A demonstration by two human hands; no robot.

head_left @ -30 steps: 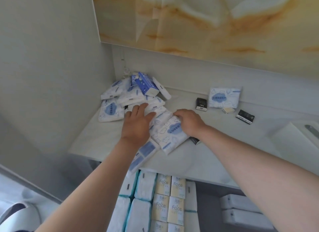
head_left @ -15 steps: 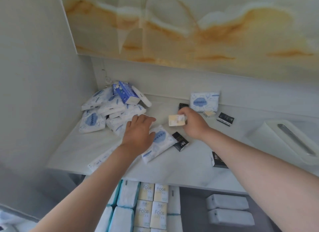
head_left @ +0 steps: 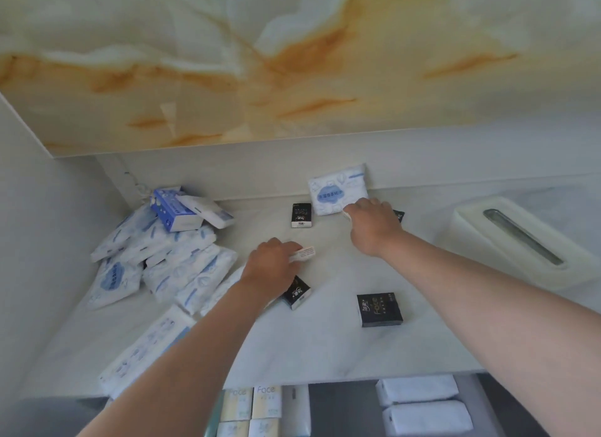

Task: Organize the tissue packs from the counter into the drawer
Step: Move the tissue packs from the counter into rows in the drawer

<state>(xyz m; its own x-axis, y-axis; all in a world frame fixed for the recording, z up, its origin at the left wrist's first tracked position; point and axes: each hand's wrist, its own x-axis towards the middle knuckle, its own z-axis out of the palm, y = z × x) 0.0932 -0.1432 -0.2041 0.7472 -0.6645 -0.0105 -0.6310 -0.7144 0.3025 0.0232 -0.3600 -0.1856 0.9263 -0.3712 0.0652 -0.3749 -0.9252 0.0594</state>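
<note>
A heap of white-and-blue tissue packs (head_left: 175,267) lies at the counter's (head_left: 325,348) back left, with a blue box (head_left: 174,209) on top. My left hand (head_left: 271,269) grips a small pale pack (head_left: 302,254) just above a black pack (head_left: 296,294). Farther back, the fingers of my right hand (head_left: 374,222) curl onto a small pale pack (head_left: 346,213) in front of a white-and-blue pack (head_left: 338,189) leaning on the wall. More black packs (head_left: 301,214) (head_left: 380,309) lie on the counter. The open drawer (head_left: 344,410) below holds rows of packs (head_left: 253,404).
A white tissue dispenser (head_left: 520,241) with a slot on top stands at the right of the counter. One long white-and-blue pack (head_left: 146,348) overhangs the front left edge. Two large white packs (head_left: 422,404) lie in the drawer's right section. A wall closes off the left side.
The small pale pack that my right hand held is now in my left hand. My right hand has reached back to the pack by the wall. The view has shifted right.
</note>
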